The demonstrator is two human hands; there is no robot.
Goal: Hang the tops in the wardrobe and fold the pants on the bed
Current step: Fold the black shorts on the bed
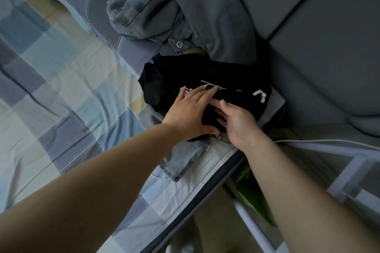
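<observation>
A crumpled black garment with white lettering [176, 76] lies near the bed's edge. My left hand [189, 113] lies flat on it with straight fingers. My right hand [238, 123] is beside it, thumb up and fingers tucked under a black fold. A pair of light blue jeans [185, 160] lies under the black garment, toward me. A grey-blue denim garment with a metal button [144, 12] is bunched up behind it. A large dark grey garment [211, 10] lies farther back.
The bed carries a blue, white and tan checked sheet [61, 80]. A grey padded headboard or wall [320, 37] rises on the right. A white cable [329, 140] and a white metal frame [353, 170] stand beside the bed at the lower right.
</observation>
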